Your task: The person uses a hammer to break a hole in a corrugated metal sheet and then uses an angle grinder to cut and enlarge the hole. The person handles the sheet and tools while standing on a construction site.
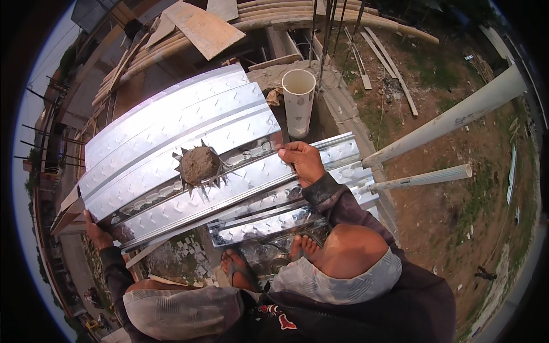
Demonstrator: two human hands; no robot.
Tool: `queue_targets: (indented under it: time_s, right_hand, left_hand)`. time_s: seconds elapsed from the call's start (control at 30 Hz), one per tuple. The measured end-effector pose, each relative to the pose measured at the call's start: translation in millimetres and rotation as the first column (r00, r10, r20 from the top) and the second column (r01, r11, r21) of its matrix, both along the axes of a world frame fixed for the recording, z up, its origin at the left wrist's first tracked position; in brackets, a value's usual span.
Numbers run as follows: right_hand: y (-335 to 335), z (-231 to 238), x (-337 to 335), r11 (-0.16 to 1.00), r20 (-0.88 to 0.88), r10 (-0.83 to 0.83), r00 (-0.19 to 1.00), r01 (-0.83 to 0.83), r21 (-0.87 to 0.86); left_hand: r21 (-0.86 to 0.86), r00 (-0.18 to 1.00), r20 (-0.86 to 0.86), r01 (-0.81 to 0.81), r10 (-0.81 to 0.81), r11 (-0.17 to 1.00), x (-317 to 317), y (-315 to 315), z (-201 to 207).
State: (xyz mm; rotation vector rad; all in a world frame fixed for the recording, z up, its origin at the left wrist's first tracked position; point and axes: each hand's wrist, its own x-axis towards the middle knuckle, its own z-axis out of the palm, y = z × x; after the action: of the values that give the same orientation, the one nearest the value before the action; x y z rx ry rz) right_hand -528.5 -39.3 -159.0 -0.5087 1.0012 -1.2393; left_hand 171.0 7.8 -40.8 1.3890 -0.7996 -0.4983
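A shiny ribbed metal decking sheet (183, 123) lies in front of me, embossed with small raised marks. Through it shows a round, rough grey-brown mass (199, 166), like concrete, ringed by jagged, bent-up metal points. My left hand (99, 233) is closed round the sheet's left end, its fingers partly hidden beneath. At the right end, my right hand (306, 162) pinches the edge between thumb and fingers. More metal panels (269, 224) lie under and nearer to me, beside my sandalled feet.
An upright, open-topped white pipe (298, 103) stands beyond the sheet. A long pale pipe (452, 117) and a shorter perforated pipe (423, 177) reach out to the right. Thin rebar rods (334, 28) rise at the far side. Bamboo poles (274, 20) and a plywood board (203, 28) lie behind; the ground is far below.
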Motion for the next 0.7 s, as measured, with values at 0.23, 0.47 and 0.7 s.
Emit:
queue_targets:
  time_s: [0.23, 0.47, 0.7]
  right_hand:
    - [-40, 21, -12, 0.991, -0.094, 0.136, 0.986, -0.136, 0.013]
    - [-71, -32, 27, 0.999, -0.081, -0.012, 0.997, 0.014, 0.032]
    - [-103, -161, 17, 0.998, -0.49, 0.063, 0.87, -0.042, 0.054]
  left_hand:
    - [0.004, 0.967, -0.231, -0.11, 0.108, 0.994, -29, 10, -7]
    - [-0.086, 0.978, 0.147, -0.135, 0.146, 0.987, -51, -68, 57]
    - [0.131, 0.99, -0.048, -0.124, 0.132, 0.984, -119, -93, -11]
